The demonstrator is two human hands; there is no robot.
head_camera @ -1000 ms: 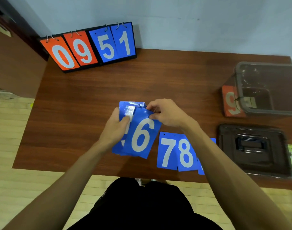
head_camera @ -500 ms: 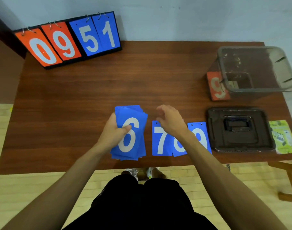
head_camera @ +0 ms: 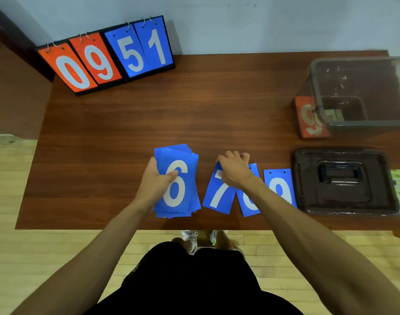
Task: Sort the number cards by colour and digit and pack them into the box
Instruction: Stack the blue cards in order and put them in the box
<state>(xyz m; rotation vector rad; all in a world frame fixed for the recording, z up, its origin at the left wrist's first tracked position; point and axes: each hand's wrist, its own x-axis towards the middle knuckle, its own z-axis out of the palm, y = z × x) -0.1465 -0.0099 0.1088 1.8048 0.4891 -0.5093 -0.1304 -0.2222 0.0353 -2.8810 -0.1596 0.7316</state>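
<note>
Big brown table, flip scoreboard way off beyond the left hand, clear box well off to the far right of the right hand, dark lid nearer on that side. Left hand grips the blue card stack, 6 on top, thumb across it. Right hand's fingers curl over the top edge of the tilted blue 7 card; the 8 card and 9 card sit by its wrist.

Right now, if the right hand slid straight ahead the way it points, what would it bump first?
Probably nothing: the right hand, gripping the blue 7 card, points toward the far edge over bare table, and the way looks free up to the wall.
</note>
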